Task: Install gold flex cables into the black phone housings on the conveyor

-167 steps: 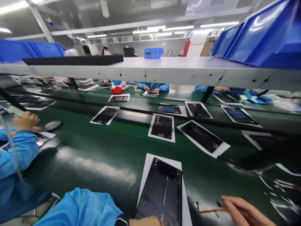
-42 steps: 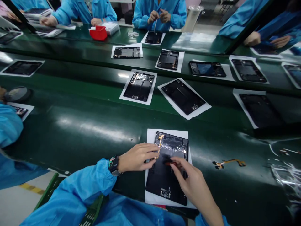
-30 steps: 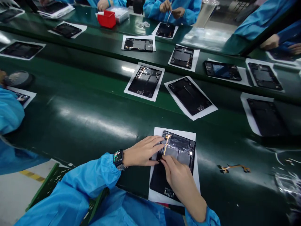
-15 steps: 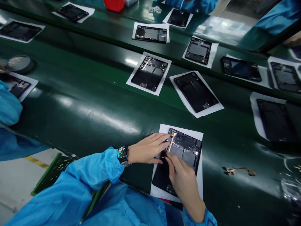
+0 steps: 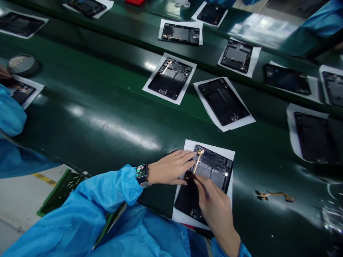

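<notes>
Sleeves of blue cloth fill the near left corner of the green conveyor belt [image 5: 107, 117], one of them a neighbour's sleeve [image 5: 10, 114] at the left edge, beside a tablet on paper and a round grey disc [image 5: 23, 64] near the far left.

Next comes the person's own left arm, with a wristwatch [image 5: 142, 172] at the cuff. The left hand [image 5: 171, 167] lies flat, fingers stretched out and close together, its fingertips pressing on the left edge of the open tablet shell [image 5: 214, 171]. That shell sits on a white paper sheet [image 5: 211, 147] at the near edge of the belt, roughly at its middle. An orange flex cable [image 5: 197, 160] runs down the upper left part of the shell, just beside the left fingertips.

The right hand [image 5: 214, 207] comes up from the near edge over the lower half of the shell, thumb and forefinger pinched together at the lower end of the cable; whether they grip the cable itself I cannot tell.

Further right, a loose orange flex cable [image 5: 273, 195] lies alone on the belt. More tablet shells on paper [image 5: 224, 101] lie toward the far edge.
</notes>
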`<state>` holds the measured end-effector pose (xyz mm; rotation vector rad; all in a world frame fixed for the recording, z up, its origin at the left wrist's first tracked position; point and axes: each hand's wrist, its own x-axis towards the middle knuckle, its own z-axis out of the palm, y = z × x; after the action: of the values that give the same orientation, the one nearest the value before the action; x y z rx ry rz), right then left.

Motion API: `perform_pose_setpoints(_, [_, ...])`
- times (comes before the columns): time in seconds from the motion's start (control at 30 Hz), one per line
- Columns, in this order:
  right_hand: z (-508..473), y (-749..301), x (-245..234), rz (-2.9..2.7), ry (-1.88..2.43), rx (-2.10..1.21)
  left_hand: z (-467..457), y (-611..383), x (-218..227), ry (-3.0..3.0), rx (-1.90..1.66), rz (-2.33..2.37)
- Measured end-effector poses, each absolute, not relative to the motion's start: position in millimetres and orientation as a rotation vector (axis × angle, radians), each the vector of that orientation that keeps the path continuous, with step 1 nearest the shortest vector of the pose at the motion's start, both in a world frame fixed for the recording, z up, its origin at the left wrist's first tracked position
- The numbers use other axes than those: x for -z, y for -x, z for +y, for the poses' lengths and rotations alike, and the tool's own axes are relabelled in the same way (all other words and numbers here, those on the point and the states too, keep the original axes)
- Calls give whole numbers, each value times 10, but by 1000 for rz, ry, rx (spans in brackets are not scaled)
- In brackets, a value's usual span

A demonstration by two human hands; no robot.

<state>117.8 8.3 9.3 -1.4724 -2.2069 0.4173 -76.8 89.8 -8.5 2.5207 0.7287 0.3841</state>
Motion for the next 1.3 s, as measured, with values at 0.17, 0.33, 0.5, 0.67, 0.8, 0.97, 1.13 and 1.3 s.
perform_pose_setpoints(0.17, [43,-1192,-77,-2181,1446,-436,895,765,92,-2522,-388,733])
perform_pose_setpoints(0.33, [47,-1146,-35,-2224,1454,-396,897,747,83,-2499,-388,737])
perform_pose_setpoints(0.5, [170,-1040,-95,-2392,1463,-310,897,756,99,-2477,-390,733])
perform_pose_setpoints(0.67, [282,-1128,-156,-2445,1444,-417,897,769,111,-2451,-420,730])
perform_pose_setpoints(0.8, [212,-1239,-163,-2382,1470,-379,893,771,110,-2455,-428,725])
perform_pose_setpoints(0.97, [149,-1227,-170,-2433,1470,-350,885,771,115,-2467,-408,746])
perform_pose_setpoints(1.13, [153,-1209,-141,-2433,1459,-340,884,766,117,-2467,-404,745])
perform_pose_setpoints(1.3, [170,-1133,-105,-2415,1464,-314,886,755,113,-2457,-386,755])
